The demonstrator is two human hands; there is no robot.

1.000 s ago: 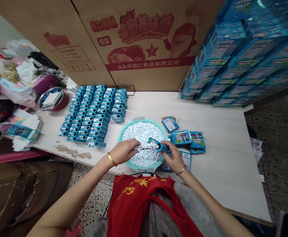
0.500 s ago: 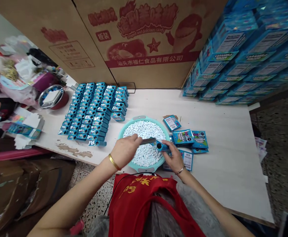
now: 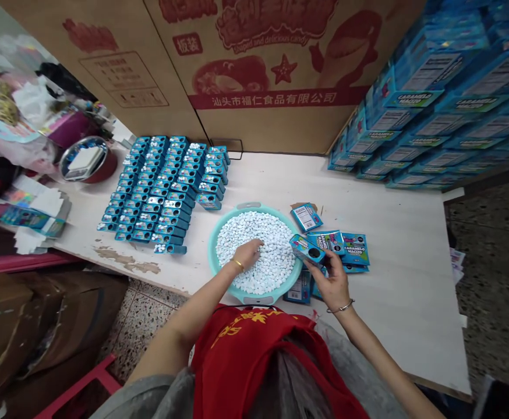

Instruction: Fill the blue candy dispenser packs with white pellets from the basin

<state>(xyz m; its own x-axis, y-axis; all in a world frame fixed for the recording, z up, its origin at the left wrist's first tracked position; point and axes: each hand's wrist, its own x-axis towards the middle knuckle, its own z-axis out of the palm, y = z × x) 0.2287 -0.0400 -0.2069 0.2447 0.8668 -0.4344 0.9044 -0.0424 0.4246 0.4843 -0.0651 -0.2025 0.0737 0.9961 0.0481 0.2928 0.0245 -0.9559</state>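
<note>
I log my left hand open, fingertips resting on white candies in a teal basin, set within both hands' reach. My right hand grips a blue candy box.

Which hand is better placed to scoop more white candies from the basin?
Probably the left hand: it rests on the white candies in the teal basin, while the right hand is holding a blue box.
</note>
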